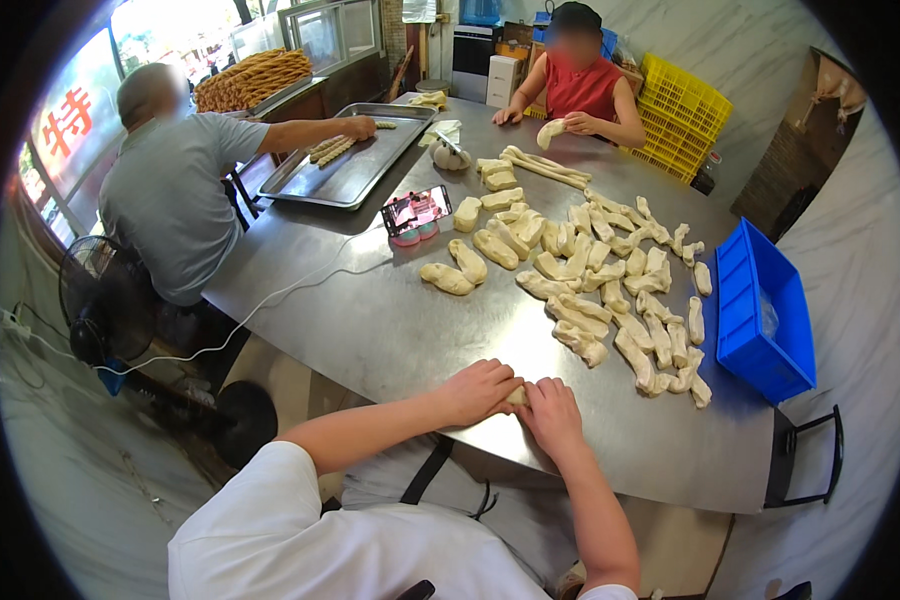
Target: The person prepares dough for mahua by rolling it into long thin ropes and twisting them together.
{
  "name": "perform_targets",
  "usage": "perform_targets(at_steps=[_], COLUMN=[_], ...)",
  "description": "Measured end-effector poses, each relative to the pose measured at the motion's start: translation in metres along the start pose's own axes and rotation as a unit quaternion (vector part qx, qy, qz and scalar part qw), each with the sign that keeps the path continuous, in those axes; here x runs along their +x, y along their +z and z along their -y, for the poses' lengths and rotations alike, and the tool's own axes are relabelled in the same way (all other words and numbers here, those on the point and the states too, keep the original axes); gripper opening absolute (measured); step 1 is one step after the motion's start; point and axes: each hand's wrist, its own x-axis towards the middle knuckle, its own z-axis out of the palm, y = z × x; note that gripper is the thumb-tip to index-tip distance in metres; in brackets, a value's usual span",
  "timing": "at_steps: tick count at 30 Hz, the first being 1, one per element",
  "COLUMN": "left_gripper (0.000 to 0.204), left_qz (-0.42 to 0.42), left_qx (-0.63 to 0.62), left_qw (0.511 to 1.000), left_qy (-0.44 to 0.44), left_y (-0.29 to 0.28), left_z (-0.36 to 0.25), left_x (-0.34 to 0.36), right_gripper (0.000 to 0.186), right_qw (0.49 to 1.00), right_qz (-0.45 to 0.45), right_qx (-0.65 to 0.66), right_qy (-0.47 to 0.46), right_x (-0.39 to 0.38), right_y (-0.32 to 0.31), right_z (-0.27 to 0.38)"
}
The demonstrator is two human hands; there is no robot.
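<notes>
Over there, bare forearms converge, left hand and right hand curled close together at the desk's near edge.

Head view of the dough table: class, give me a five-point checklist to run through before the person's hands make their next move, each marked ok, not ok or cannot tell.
1. Both hands at the dough: ok; left hand and right hand meet at one small dough piece.
2. Shape of that piece: cannot tell; the hands hide most of it.
3. Phone away from the hands: ok; it stands farther back.
4. White cable away from the hands: ok; it crosses the table's left part.
5. Other dough pieces separated: not ok; many touch.
</notes>
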Motion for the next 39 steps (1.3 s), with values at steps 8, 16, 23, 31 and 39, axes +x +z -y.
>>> perform_targets(at_steps=[8, 16, 23, 31, 39], left_gripper=[0.041, 0.037, 0.039, 0.047, 0.07], left_qz=[-0.017, -0.106, -0.051, -0.042, 0.025], left_qx=[-0.055, 0.005, 0.033, -0.086, 0.187], left_qw=[0.998, 0.994, 0.998, 0.992, 0.963], left_qy=[0.03, 0.034, 0.012, -0.08, -0.193], left_y=[0.001, -0.006, -0.024, 0.017, 0.025], left_z=[0.015, 0.017, 0.039, -0.02, -0.001], left_x=[-0.025, -0.06, -0.065, 0.003, 0.011], right_gripper=[0.033, 0.037, 0.038, 0.06, 0.063], right_qw=[0.998, 0.995, 0.996, 0.994, 0.964], right_qz=[-0.035, -0.091, -0.004, -0.003, 0.066], right_qx=[0.039, 0.004, -0.047, 0.005, -0.129], right_qy=[0.035, 0.045, 0.075, 0.11, 0.222], right_x=[-0.045, -0.08, -0.095, -0.021, -0.008], right_y=[-0.033, -0.04, -0.046, 0.004, -0.006], right_z=[-0.012, -0.015, -0.03, 0.037, 0.016])
